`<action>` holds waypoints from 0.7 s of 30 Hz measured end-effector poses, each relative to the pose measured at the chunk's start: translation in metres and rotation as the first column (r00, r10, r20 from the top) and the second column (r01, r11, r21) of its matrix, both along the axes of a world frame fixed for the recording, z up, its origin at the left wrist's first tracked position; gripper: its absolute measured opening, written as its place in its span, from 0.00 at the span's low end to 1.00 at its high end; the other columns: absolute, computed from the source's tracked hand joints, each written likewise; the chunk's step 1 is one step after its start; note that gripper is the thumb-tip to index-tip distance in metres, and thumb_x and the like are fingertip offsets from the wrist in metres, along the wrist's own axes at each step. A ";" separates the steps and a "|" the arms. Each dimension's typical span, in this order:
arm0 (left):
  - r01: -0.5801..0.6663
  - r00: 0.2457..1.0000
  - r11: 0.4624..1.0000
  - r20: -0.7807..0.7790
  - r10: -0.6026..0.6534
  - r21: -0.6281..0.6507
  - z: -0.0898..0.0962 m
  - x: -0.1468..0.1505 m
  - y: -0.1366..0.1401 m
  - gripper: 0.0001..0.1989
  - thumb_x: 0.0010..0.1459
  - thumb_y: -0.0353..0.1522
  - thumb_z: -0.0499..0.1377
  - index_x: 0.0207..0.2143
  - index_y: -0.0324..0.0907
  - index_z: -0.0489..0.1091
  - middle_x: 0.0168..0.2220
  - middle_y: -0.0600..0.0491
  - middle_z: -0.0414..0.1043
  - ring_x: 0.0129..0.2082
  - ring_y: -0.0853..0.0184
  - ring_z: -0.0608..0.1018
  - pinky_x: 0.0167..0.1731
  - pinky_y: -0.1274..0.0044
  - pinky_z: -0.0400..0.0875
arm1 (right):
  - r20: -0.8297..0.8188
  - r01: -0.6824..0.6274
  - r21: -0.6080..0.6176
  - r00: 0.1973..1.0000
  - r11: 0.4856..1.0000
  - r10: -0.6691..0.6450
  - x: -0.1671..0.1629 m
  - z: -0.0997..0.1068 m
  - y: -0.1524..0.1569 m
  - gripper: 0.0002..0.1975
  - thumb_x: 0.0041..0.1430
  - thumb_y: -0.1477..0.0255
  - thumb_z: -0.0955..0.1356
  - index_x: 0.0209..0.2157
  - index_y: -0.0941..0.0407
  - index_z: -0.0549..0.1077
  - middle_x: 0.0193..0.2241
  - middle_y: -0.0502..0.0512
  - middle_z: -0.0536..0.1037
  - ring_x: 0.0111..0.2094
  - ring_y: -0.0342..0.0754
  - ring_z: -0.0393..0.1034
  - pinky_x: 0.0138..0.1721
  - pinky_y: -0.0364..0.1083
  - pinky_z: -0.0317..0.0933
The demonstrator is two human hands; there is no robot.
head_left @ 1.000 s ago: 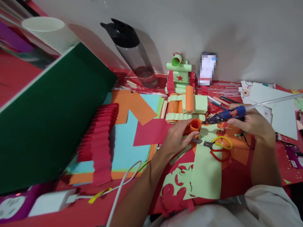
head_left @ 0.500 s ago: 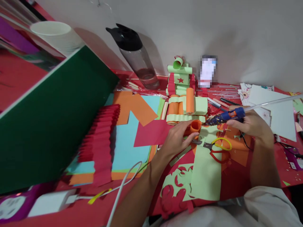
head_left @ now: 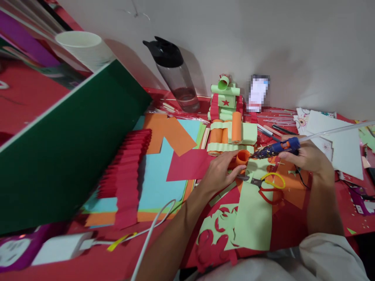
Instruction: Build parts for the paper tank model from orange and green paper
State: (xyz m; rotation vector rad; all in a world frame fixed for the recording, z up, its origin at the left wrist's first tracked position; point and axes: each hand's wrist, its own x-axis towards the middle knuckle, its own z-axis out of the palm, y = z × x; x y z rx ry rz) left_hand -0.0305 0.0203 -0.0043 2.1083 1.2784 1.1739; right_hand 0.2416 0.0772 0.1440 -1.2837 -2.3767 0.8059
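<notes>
My left hand (head_left: 221, 170) grips a small orange paper tube (head_left: 243, 157), its open end facing up. In my right hand (head_left: 307, 156) is a blue glue gun (head_left: 277, 148) with a clear glue stick out of its back. The nozzle points left, at or very near the tube's right rim; whether they touch I cannot tell. Just beyond the tube stand a green and orange paper model tank (head_left: 247, 132) and a green one (head_left: 227, 102) with a red star. Scissors (head_left: 258, 182) with yellow and red handles lie on a light green sheet (head_left: 254, 218) below my hands.
A tall green board (head_left: 70, 144) slants across the left. A bottle (head_left: 178, 78) with a black lid and a phone (head_left: 258, 93) stand by the wall. Coloured sheets (head_left: 161, 183) and pleated red paper (head_left: 127, 183) lie left of my arm; a white cable (head_left: 152, 228) runs nearby.
The camera view has shifted slightly, so the background sits a little lower and to the right. My hands keep the same hold on the tube and the glue gun.
</notes>
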 end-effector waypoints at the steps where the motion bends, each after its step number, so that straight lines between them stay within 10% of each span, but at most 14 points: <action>1: 0.000 1.000 1.000 0.000 0.000 -0.004 0.000 0.000 0.000 0.20 0.69 0.40 0.61 0.57 0.40 0.70 0.49 0.43 0.81 0.48 0.56 0.83 0.47 0.67 0.79 | -0.001 -0.002 0.000 1.000 1.000 0.002 0.000 0.000 0.000 0.16 0.61 0.56 0.70 0.31 0.54 0.79 0.27 0.50 0.77 0.28 0.47 0.68 0.31 0.45 0.59; 21: 0.005 1.000 1.000 0.004 -0.005 0.008 0.000 0.001 0.001 0.21 0.69 0.40 0.61 0.59 0.40 0.69 0.49 0.43 0.81 0.49 0.55 0.83 0.47 0.66 0.78 | -0.036 -0.035 0.017 0.999 0.999 0.036 -0.017 -0.003 -0.001 0.19 0.61 0.56 0.70 0.23 0.53 0.67 0.24 0.48 0.71 0.25 0.45 0.62 0.28 0.45 0.54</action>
